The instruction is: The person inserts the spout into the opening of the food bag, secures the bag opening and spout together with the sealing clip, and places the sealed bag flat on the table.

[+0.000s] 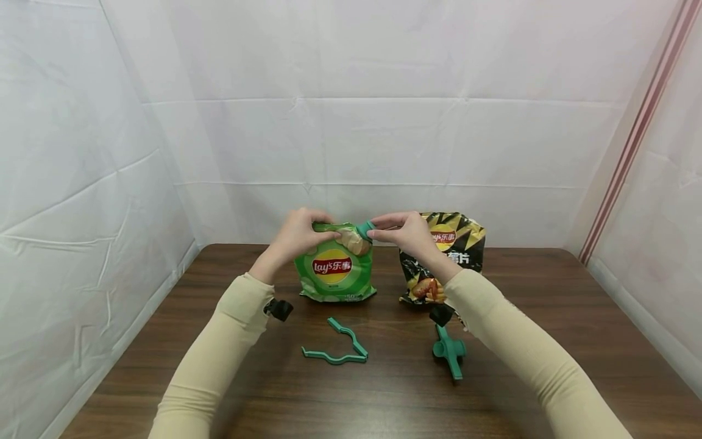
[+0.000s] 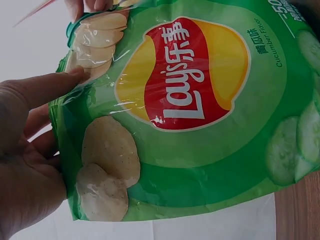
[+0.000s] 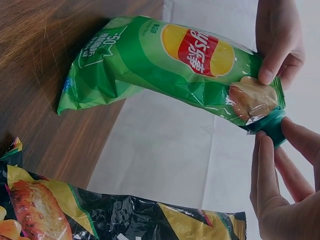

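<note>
A green Lay's chip bag (image 1: 333, 286) stands upright on the table. My left hand (image 1: 298, 236) pinches its top edge, thumb on the front and fingers behind, as the left wrist view shows. At the bag's upper right corner sits a small round green plastic piece (image 3: 270, 126), like a cap or spout. My right hand (image 1: 410, 235) pinches this piece between thumb and fingers, against the bag's corner. How the piece is fixed to the bag, I cannot tell.
Behind my right forearm stands a black and yellow Lay's bag (image 1: 466, 244). An unfolded green bag clip (image 1: 337, 360) lies on the brown wooden table (image 1: 384, 396). Near my right forearm lies another green clip with a round spout (image 1: 449, 350). White cloth walls (image 1: 384, 140) surround the table.
</note>
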`<move>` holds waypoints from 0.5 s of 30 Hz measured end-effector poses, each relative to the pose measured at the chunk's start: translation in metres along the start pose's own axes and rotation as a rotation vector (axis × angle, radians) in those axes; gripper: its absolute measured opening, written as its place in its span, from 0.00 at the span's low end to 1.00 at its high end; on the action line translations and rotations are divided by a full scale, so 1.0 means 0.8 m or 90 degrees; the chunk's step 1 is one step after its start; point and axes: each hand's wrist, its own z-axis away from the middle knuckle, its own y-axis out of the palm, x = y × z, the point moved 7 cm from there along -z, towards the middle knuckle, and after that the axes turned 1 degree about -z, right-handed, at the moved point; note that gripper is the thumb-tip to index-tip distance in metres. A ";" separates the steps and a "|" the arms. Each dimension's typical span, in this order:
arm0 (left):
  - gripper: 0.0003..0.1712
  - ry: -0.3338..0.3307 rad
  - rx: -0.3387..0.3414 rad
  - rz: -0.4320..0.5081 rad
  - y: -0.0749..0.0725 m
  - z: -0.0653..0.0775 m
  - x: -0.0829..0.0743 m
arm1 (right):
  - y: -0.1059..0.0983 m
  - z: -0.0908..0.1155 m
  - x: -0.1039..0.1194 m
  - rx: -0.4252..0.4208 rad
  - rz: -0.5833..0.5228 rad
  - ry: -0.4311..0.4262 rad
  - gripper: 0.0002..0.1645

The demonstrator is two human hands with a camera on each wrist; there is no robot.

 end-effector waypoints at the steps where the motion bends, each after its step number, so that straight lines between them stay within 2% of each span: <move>1: 0.11 -0.001 0.004 -0.002 0.001 -0.001 0.000 | 0.000 -0.001 -0.001 0.001 -0.001 0.000 0.20; 9: 0.08 0.013 0.038 0.013 0.016 -0.002 -0.002 | 0.003 -0.026 -0.044 -0.008 -0.014 -0.009 0.22; 15: 0.11 0.017 0.035 0.035 0.021 -0.001 -0.003 | 0.005 -0.026 -0.045 -0.011 -0.007 -0.011 0.21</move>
